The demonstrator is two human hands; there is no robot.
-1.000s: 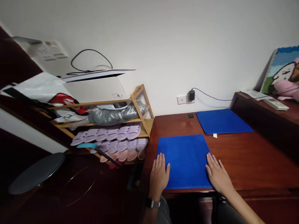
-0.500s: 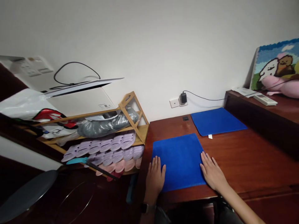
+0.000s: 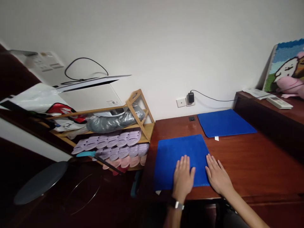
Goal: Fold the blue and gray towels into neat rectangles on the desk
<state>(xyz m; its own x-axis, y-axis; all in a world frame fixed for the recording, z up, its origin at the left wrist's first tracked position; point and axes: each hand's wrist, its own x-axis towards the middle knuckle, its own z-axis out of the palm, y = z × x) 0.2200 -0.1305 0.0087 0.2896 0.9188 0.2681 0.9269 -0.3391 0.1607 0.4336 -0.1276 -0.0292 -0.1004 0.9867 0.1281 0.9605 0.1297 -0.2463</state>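
Observation:
A blue cloth [image 3: 175, 150], square and spread flat, lies at the near left of the brown wooden desk [image 3: 239, 158]. Palm down on its lower middle is my left hand [image 3: 184, 175], fingers stretched out and a watch on the wrist. My right hand [image 3: 217, 174] rests along the cloth's right edge, fingers extended over the border between cloth and wood. Neither hand grips anything. Below the cloth's near left corner a small white tag [image 3: 158, 192] sticks out. Farther back lies a second blue cloth [image 3: 224, 122], also flat, with its own white tag [image 3: 216, 138].
On the left, a wooden rack [image 3: 147, 131] holds lilac slippers [image 3: 123, 139], a plastic-wrapped grey bundle [image 3: 114, 122] and a white box [image 3: 92, 96]. A round stool [image 3: 41, 182] stands lower left. A raised shelf on the right bears a remote control [image 3: 279, 102] and a pink plush toy [image 3: 289, 85].
My left hand has moved right from the cloth's left edge onto its lower middle. The right hand stays at the right edge. The view has shifted slightly left.

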